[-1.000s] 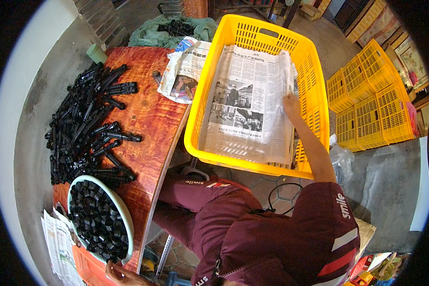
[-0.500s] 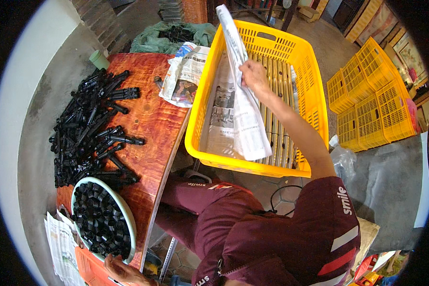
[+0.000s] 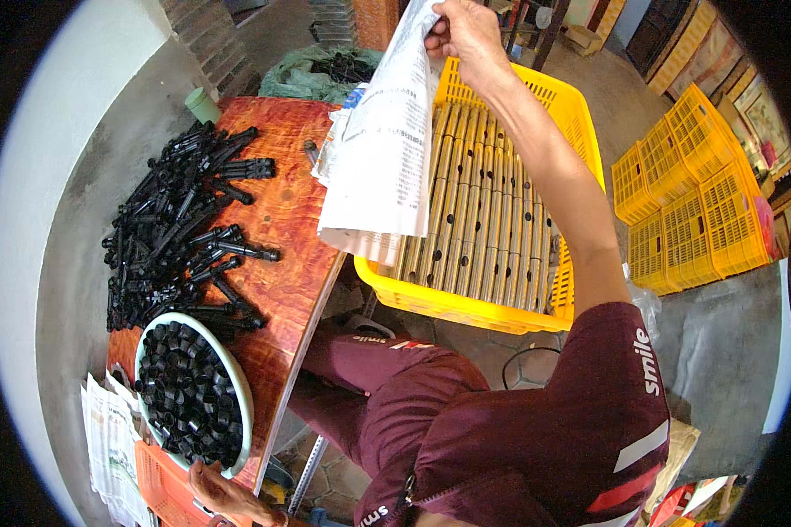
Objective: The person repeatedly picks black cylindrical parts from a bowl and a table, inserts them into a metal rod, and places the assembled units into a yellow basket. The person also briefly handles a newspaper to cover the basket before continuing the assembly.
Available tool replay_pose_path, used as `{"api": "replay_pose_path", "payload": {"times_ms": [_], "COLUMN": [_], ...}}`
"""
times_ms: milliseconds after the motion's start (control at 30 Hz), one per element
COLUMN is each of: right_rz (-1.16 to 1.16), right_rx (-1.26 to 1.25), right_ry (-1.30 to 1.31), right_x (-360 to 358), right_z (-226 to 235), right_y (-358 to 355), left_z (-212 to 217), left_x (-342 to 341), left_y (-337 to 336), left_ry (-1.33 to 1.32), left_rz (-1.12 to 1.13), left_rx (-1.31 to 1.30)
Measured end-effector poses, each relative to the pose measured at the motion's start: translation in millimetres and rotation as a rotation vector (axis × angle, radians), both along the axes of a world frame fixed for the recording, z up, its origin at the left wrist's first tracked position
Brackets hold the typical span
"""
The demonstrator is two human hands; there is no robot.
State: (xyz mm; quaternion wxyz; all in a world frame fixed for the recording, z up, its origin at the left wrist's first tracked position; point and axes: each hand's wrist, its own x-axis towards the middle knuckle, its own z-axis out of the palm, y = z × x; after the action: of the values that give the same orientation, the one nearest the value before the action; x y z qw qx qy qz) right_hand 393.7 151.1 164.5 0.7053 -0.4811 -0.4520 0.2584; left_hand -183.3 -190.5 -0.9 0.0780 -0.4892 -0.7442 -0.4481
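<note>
My right hand (image 3: 468,37) pinches the top edge of a newspaper sheet (image 3: 382,149), which hangs from it over the left side of a yellow crate (image 3: 466,312). Rows of shiny metal tubes (image 3: 479,206) with dark oval holes lie side by side in the crate, beneath my forearm. Down at the lower left, my left hand (image 3: 224,494) is beside the rim of a pale basin (image 3: 244,386). Its fingers are curled around something small and partly silvery, which I cannot make out. Black ring-like caps (image 3: 189,391) fill the basin.
Black plastic fittings (image 3: 180,220) are heaped on the reddish wooden table (image 3: 294,202). An orange crate (image 3: 160,479) and folded newspapers (image 3: 112,448) are by the basin. A green sack (image 3: 303,75) is beyond the table. Stacked yellow crates (image 3: 690,193) stand at right.
My right hand has moved up and away, swinging the newspaper sheet to the left. More of the metal tubes now show. My left hand stays beside the basin.
</note>
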Motion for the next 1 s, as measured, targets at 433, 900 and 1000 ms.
{"api": "replay_pose_path", "payload": {"times_ms": [433,900,1000], "right_rz": [0.671,1.338,1.333], "right_rx": [0.278,0.254,0.2], "right_ry": [-0.004,0.125,0.031], "right_x": [-181.9,-288.1,-298.2], "right_z": [80.2,83.6,69.1], "right_y": [-68.5,-115.8,-109.9], "left_z": [58.9,41.0,48.2], "left_x": [115.5,114.0,101.4], "left_y": [97.5,114.2,99.5], "left_ry": [-0.767,-1.722,-1.796], "left_rz": [-0.649,-0.983,-1.139], "left_rx": [0.093,0.196,0.498]}}
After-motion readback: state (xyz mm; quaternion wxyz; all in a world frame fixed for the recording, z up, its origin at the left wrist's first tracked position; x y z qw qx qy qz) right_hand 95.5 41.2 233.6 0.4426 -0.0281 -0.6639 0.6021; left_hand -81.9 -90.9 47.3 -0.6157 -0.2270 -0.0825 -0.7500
